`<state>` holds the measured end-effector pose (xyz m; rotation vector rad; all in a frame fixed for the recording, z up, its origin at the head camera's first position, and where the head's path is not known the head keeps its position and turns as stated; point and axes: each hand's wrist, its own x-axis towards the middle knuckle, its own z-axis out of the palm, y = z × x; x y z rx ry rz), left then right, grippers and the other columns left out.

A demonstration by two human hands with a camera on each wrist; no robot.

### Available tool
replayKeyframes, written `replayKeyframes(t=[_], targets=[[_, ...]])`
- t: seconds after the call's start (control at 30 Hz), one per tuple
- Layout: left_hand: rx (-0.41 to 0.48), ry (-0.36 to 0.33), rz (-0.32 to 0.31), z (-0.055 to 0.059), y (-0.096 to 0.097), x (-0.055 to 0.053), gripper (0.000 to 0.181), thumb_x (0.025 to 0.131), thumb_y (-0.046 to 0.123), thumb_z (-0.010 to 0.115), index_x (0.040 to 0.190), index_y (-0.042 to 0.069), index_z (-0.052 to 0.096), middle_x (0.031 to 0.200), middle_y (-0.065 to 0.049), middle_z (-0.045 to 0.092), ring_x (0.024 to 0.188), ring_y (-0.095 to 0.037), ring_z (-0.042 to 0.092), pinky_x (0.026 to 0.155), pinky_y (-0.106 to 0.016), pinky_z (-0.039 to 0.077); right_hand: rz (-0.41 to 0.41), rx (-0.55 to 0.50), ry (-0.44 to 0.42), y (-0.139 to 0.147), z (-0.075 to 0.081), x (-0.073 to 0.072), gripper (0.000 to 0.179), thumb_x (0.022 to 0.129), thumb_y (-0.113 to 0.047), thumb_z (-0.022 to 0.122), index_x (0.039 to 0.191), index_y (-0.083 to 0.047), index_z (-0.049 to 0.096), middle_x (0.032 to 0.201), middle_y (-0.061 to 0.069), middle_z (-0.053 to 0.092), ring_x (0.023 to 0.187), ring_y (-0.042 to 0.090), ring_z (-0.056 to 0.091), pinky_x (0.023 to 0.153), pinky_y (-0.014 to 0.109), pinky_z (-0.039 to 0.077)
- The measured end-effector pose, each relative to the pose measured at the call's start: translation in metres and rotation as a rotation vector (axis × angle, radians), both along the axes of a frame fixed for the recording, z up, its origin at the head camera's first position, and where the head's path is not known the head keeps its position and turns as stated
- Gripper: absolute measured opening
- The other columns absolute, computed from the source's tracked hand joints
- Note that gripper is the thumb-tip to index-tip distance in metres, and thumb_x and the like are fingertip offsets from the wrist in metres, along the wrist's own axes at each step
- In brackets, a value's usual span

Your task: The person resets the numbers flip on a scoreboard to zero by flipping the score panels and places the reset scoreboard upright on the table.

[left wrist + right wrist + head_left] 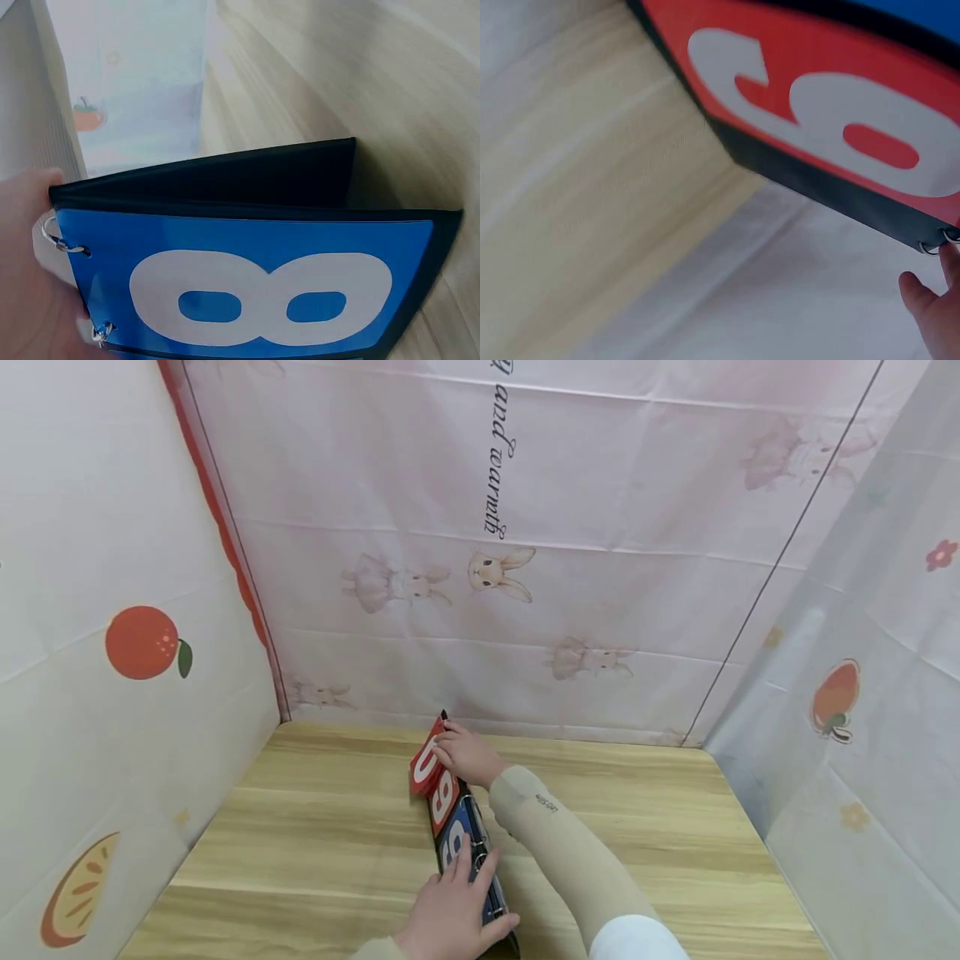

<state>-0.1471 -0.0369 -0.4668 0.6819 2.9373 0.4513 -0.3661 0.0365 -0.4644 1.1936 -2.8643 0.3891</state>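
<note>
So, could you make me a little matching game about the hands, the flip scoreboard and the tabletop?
1. left hand
2. tabletop
3. right hand
4. scoreboard backing

A. at the end with red number cards
B. black
C. at the end with blue number cards
D. pale, wood-grained

Right pairs: 1-C, 2-D, 3-A, 4-B

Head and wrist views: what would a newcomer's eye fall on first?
Probably the flip scoreboard, tented on the wood-grain table, with bold white digits on red cards toward its far end and blue cards nearer. Next, the right hand at the far end and left hand at the near end. Then the orange fruit print on the left wall.
</note>
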Motion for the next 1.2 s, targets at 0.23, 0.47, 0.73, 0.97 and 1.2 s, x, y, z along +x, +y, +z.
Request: replayKeyframes(t=[0.23, 0.47, 0.73, 0.97, 1.2], targets=[[0.048, -0.064, -0.037, -0.006, 0.000, -0.004, 0.089, 0.084, 0.074, 0.035, 0.145, 0.010, 0.032, 0.142, -0.032, 0.028, 0.123, -0.041, 0.042, 0.073, -0.050, 0.050, -0.176, -0.531, -0.412, 0.023, -0.019, 0.012, 0.063, 0.099, -0.048, 0.031, 0.151, -0.017, 0.013, 0.153, 0.005, 0.020, 0.137, 0.025, 0.023, 0.107, 0.046, 0.022], [0.082, -0.066, -0.030, -0.008, -0.002, -0.003, 0.089, 0.084, 0.072, 0.037, 0.146, 0.008, 0.029, 0.144, -0.034, 0.021, 0.123, -0.044, 0.040, 0.072, -0.051, 0.050, -0.324, -0.665, -0.770, 0.042, -0.053, 0.036, 0.086, 0.092, -0.064, 0.027, 0.150, -0.007, 0.000, 0.153, 0.016, 0.013, 0.135, 0.034, 0.026, 0.103, 0.054, 0.025], [0.101, -0.103, -0.019, -0.007, 0.002, -0.002, 0.087, 0.085, 0.069, 0.040, 0.146, 0.007, 0.030, 0.145, -0.034, 0.020, 0.125, -0.044, 0.038, 0.072, -0.051, 0.049, -0.154, -0.766, -0.948, 0.046, -0.061, 0.052, 0.068, 0.094, -0.062, 0.019, 0.144, -0.018, 0.035, 0.132, 0.007, 0.050, 0.117, 0.023, 0.049, 0.095, 0.048, 0.038], [0.100, -0.117, -0.011, -0.005, 0.004, -0.001, 0.082, 0.087, 0.062, 0.046, 0.146, 0.007, 0.029, 0.144, -0.034, 0.020, 0.121, -0.044, 0.042, 0.069, -0.051, 0.049, -0.110, -0.822, -1.013, 0.052, -0.061, 0.063, 0.065, 0.095, -0.060, 0.018, 0.145, -0.023, 0.033, 0.124, 0.009, 0.056, 0.105, 0.021, 0.058, 0.094, 0.043, 0.039], [0.098, -0.098, -0.004, -0.007, 0.004, 0.000, 0.082, 0.087, 0.061, 0.047, 0.146, 0.007, 0.028, 0.144, -0.035, 0.021, 0.120, -0.045, 0.043, 0.068, -0.051, 0.049, -0.121, -0.821, -1.050, 0.053, -0.066, 0.071, 0.064, 0.095, -0.060, 0.019, 0.146, -0.024, 0.032, 0.127, 0.005, 0.054, 0.110, 0.020, 0.054, 0.099, 0.046, 0.034]])
